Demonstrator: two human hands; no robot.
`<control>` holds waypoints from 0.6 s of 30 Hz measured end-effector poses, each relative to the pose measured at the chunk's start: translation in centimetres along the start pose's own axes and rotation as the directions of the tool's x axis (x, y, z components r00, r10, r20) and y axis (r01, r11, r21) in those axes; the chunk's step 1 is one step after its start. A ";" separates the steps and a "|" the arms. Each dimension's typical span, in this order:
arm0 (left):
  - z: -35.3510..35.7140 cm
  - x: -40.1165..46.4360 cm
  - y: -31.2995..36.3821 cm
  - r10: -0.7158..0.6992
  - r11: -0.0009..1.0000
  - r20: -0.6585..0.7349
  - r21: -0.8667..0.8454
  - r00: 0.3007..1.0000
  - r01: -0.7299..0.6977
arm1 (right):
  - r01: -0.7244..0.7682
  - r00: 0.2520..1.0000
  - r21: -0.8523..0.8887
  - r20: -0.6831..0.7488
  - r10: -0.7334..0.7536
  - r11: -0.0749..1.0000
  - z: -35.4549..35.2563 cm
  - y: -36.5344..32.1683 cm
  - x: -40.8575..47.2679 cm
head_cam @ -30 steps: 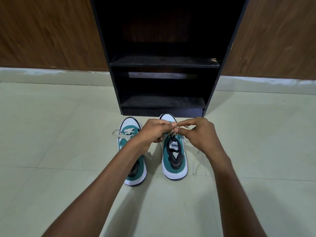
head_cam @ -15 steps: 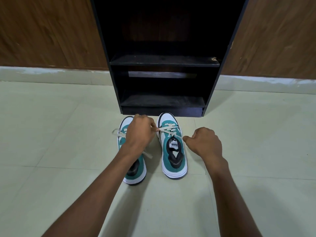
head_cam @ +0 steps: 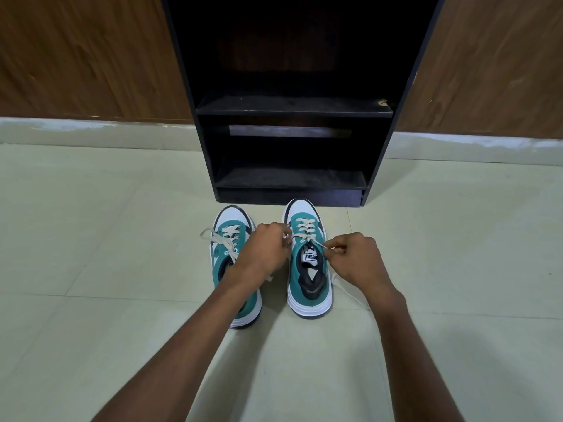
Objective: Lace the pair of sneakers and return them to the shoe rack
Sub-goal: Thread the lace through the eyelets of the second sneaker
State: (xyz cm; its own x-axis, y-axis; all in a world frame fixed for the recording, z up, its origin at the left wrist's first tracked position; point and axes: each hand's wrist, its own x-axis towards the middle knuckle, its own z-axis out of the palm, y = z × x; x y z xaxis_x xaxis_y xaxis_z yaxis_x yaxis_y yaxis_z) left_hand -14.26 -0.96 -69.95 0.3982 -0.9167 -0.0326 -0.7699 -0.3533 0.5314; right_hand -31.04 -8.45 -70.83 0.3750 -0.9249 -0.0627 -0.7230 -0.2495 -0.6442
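Observation:
Two teal and white sneakers stand side by side on the floor, toes toward the black shoe rack (head_cam: 292, 108). The right sneaker (head_cam: 307, 269) has a beige lace (head_cam: 306, 229) crossed through most of its eyelets. My left hand (head_cam: 265, 254) pinches one lace end at its left side. My right hand (head_cam: 356, 257) pinches the other end at its right side, with loose lace trailing on the floor under the wrist. The left sneaker (head_cam: 231, 239) is partly hidden by my left forearm; its lace lies slack across the upper part.
The rack stands against a wood-panelled wall (head_cam: 85, 56) with a pale skirting strip. Its two visible shelves hold nothing. Pale floor tiles (head_cam: 106, 300) stretch out on both sides of the shoes.
One second ago both hands met over the right sneaker's tongue. They then pulled apart sideways, drawing the lace ends out, and the right hand has now come back close to the shoe.

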 end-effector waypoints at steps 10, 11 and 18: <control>-1.8 0.0 1.0 -0.215 0.898 0.104 -0.369 0.971 0.239 | -0.164 0.965 0.794 0.006 0.263 0.585 -0.1 -2.0 0.7; -1.6 0.1 1.1 -0.245 0.794 0.101 -0.550 0.964 0.259 | -0.150 0.967 0.888 0.040 0.253 0.434 0.3 -2.2 0.7; -0.7 -0.4 3.9 -0.243 -0.171 0.135 -0.981 0.961 0.095 | -0.123 0.971 0.941 0.179 0.155 -0.315 2.7 -3.0 1.2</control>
State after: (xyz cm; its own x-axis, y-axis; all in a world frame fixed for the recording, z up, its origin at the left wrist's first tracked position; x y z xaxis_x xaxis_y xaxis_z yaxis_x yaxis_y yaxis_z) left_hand -17.09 -1.81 -67.27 0.5021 -0.8199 -0.2750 0.6587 0.1565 0.7359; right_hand -26.87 -8.01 -70.97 0.3562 -0.8858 -0.2975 0.7277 0.4627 -0.5063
